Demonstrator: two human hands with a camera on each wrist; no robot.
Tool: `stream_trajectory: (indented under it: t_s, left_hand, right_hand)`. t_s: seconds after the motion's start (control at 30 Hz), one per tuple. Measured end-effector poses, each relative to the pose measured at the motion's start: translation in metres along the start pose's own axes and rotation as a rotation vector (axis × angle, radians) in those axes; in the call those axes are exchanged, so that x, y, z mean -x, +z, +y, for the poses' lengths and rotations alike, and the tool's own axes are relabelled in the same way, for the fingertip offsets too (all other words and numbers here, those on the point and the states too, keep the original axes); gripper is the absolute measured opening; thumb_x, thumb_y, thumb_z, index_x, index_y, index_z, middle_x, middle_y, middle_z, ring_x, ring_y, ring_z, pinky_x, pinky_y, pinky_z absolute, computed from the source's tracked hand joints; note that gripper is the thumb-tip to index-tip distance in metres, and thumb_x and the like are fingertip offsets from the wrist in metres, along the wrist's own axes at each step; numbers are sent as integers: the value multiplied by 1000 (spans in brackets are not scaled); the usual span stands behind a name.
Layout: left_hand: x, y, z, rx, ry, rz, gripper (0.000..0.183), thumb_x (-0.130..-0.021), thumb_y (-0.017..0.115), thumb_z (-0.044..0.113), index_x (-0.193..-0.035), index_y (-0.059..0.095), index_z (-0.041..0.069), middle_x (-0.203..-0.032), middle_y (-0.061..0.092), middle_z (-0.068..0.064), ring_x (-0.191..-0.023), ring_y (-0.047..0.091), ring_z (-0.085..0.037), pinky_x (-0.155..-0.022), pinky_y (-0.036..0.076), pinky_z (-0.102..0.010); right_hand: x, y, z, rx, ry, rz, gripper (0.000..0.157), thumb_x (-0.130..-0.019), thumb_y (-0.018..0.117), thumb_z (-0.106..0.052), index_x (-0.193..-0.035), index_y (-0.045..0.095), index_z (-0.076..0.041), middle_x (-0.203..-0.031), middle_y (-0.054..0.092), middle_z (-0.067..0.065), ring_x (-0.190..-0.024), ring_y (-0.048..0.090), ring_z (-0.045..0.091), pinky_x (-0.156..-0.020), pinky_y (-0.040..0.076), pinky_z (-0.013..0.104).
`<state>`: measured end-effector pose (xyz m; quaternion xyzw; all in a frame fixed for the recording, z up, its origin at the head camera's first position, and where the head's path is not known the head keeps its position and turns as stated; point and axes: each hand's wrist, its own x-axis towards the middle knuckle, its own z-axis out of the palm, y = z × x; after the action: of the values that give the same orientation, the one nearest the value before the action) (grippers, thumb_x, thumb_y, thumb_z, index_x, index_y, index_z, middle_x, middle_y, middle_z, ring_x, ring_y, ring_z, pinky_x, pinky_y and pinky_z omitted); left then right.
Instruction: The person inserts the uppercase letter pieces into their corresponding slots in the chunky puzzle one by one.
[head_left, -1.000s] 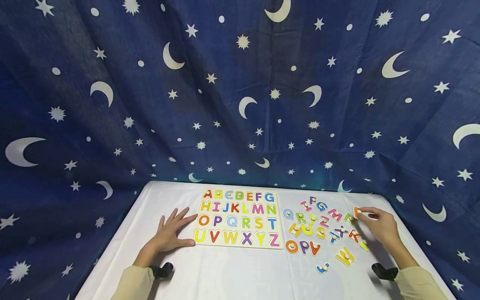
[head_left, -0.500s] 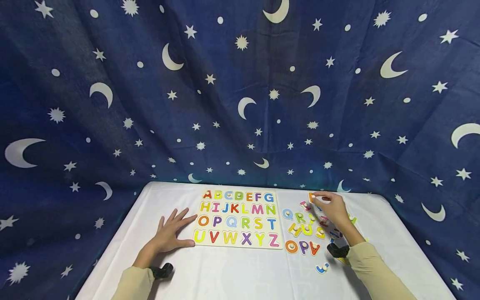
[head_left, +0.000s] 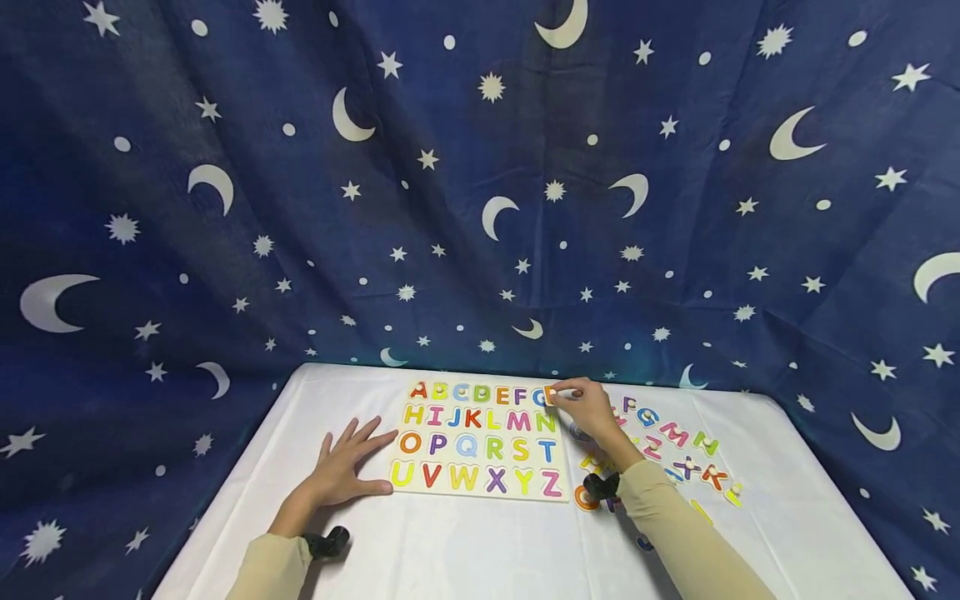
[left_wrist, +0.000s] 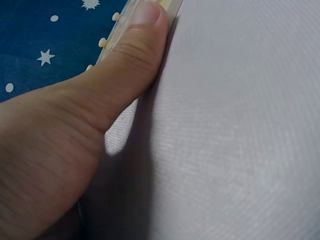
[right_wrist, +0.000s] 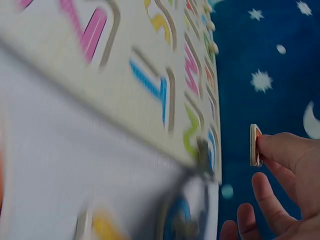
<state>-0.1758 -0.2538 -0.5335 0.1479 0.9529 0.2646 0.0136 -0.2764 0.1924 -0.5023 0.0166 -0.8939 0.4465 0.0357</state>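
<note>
In the head view my left hand lies spread on the table at the left side of the cream alphabet board. Its thumb touches the board's edge in the left wrist view. My right hand pinches a small orange letter piece between thumb and finger, raised over the board's top right corner by the G. Which letter it is I cannot tell. Knobbed pieces A, B, C and D sit in the top row. The other slots show painted letters.
Loose knobbed letter pieces lie right of the board, among them a pink M, a green N and a red K. My right forearm covers several of them. A dark blue star-and-moon curtain hangs behind the white table.
My right hand has carried the orange letter piece leftward from the far right of the loose pieces to the board's top right corner. The left hand has stayed put.
</note>
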Motion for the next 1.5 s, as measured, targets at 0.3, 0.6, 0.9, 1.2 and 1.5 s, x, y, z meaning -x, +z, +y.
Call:
stream_trajectory:
  t_s: [0.3,0.6,0.9,1.2,1.5]
  left_hand:
    - [-3,0,2,-17,-7,-12,97,-67,87,63,-150,55,24,-165,32,-18,-152,11,-54,-113,-4,-80]
    - [-4,0,2,-15,-26,-26,97,-68,87,62,-150,55,24,-166,31,-17,-153,10,-52,-115,-6,-77]
    - [-4,0,2,-10,-10,-24,96,-69,86,63,-150,55,23,-166,31,-16,-153,11,-52,-116,-6,-76]
    - [-1,-3,2,-10,-1,-16,94,-70,86,62,-149,56,21,-165,32,-18,-152,13,-53,-115,-4,-77]
    - [0,-4,3,-17,-20,-19,96,-69,87,62,-150,55,22,-165,32,-18,-152,12,-53,-116,-4,-77]
  right_hand:
    - [-18,42,-20,-6,-52,6,17,-87,81,-17,-102,81,-8,-125,68,18,-113,63,39,-97,52,53]
    - [-27,73,-33,42,-73,-21,10,-87,82,-14,-96,82,-9,-106,74,9,-108,55,32,-100,41,51]
    - [-28,84,-35,61,-22,12,7,-85,84,-15,-91,83,-11,-98,75,6,-102,50,29,-91,44,47]
    - [-29,89,-36,70,12,24,8,-83,86,-17,-89,83,-12,-98,73,6,-103,49,29,-93,46,48]
    - [-30,91,-31,76,-27,29,8,-82,86,-16,-87,83,-12,-103,73,6,-110,52,30,-98,44,48]
